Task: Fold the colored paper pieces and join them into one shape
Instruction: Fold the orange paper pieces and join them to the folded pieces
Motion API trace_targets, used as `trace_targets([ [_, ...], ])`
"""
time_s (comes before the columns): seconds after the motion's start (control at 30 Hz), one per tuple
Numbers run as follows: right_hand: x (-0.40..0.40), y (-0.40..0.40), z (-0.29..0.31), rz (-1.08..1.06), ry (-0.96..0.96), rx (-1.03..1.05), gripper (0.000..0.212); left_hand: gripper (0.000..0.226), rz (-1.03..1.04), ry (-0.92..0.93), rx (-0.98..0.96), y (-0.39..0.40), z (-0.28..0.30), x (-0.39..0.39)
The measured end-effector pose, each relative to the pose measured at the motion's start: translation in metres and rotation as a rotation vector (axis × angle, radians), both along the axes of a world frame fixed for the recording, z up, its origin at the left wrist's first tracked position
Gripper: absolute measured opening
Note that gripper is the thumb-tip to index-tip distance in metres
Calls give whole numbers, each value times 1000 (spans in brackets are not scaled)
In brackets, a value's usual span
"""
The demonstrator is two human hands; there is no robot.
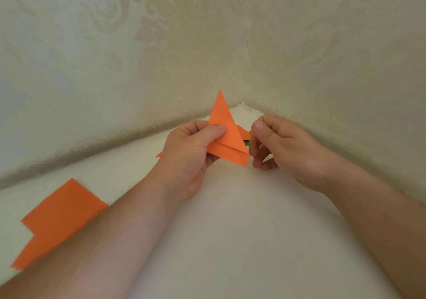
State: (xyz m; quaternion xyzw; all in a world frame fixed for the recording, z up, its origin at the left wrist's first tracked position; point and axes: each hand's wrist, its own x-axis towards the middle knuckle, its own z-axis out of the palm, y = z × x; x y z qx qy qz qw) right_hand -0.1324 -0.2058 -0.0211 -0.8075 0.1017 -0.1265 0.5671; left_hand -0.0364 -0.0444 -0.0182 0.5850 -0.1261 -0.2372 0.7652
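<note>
Pinched between the thumb and curled fingers of the left hand [189, 153], the folded orange piece [227, 137] stands raised above the white table [230, 229], its long point aimed up toward the corner of the patterned wall [161, 45] and its folded band along the lower edge. Only the thumb pad on the left face holds it, so the free right side could swing or spring open; a firmer squeeze there would likely crush the creases, while a looser one might let the piece slip and unfold. The right hand [274, 142] hovers just beside the lower right corner of that piece, fingers loosely curled and thumb up, holding nothing that can be seen; whether a fingertip touches the paper I cannot tell. If it pulls at the corner against so light a pinch, the flap may tear or shift off its crease. Behind the hands lie more orange bits and a sliver of green paper [246, 142], mostly hidden, so reaching blind for them risks knocking them about. Flat orange sheets [62, 215] lie at the near left beside the left forearm, which could drag or crumple them. Both forearms reach in from below, converging toward the corner.
</note>
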Motion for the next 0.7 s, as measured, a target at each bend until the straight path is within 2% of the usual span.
trace_targets([
  [0.2, 0, 2, -3, 114, -28, 7, 26, 11, -84, -38, 4, 0, -1, -6],
  [0.4, 3, -5, -6, 34, -29, -104, 31, 6, -79, -46, -7, -1, -3, -7],
  [0.6, -1, -1, -3, 82, 22, -167, 33, 2, -24, -7, -34, -1, -2, -4],
  [0.7, 0, -1, -3, 20, 5, -236, 36, 2, -33, -9, -53, -1, -2, -4],
])
